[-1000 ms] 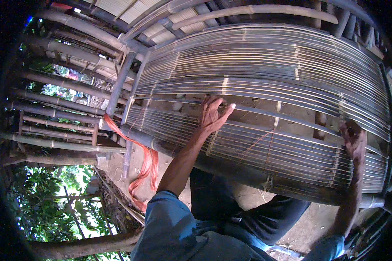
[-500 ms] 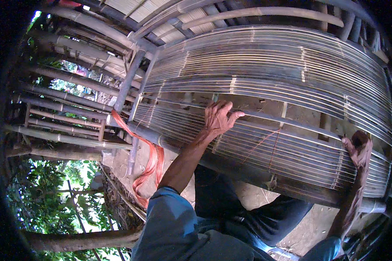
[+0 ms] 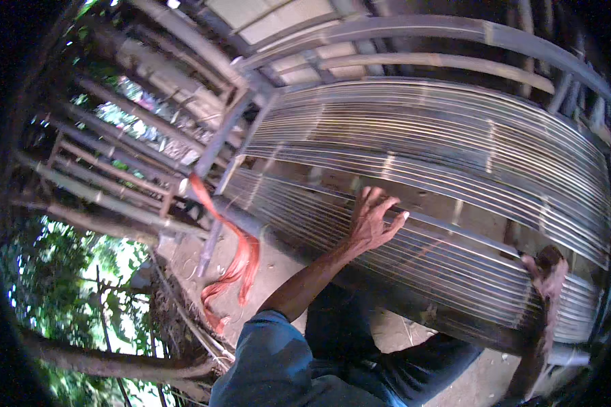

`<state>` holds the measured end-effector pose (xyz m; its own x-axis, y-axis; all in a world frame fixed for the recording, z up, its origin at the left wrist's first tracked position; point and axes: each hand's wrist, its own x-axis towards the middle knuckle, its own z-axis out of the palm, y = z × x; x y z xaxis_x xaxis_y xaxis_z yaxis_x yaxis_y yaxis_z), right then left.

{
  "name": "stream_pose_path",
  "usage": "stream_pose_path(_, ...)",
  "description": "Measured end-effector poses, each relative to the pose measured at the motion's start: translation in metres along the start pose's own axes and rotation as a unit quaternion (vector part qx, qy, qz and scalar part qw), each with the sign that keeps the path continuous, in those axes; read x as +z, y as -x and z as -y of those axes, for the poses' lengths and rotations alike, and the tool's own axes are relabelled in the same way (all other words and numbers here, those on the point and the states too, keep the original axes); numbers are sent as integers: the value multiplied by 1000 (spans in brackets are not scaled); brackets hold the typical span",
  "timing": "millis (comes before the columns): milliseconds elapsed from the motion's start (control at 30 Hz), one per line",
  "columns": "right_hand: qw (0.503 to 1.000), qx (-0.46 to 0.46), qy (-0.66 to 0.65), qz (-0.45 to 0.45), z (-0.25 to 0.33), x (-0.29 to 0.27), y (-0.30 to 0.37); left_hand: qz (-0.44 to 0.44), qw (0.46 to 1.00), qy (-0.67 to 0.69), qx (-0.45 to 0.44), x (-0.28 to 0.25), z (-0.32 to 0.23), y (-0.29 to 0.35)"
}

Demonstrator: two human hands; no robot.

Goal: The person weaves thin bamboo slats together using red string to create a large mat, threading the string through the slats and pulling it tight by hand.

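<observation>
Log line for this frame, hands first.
left hand: at slat | right hand: at slat, farther right | grips: unclear | orange strands: draped at left

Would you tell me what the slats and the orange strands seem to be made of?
Slats: probably split bamboo with a dull sheen, judging by the pale, node-like bands. Orange strands: perhaps plastic twine, fairly matte, draping in limp ribbons.

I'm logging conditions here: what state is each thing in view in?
Slatted bamboo surface: parted by a long open gap
Left hand: at the gap's near edge, fingers curved, thumb apart; grip unclear
Right hand: near the gap's right end, fingers bent, blurred; grip unclear
Orange strands: hanging loose, bent in folds
</observation>
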<state>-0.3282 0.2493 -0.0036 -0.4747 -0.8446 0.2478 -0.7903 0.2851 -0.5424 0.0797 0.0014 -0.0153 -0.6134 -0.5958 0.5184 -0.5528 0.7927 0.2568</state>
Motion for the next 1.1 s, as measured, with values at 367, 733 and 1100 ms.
stream_pose_path(367, 968, 44, 163, -186, -120, -72, 25, 146, 913, 309, -223, 39, -79, -20)
stream_pose_path(733, 931, 163, 306, -118, -205, -56, 63, 205, 937, 235, -157, 52, -108, -31)
stream_pose_path(1100, 951, 134, 240, -141, -141, -55, 58, 100, 955, 256, -109, 94, -49, -8)
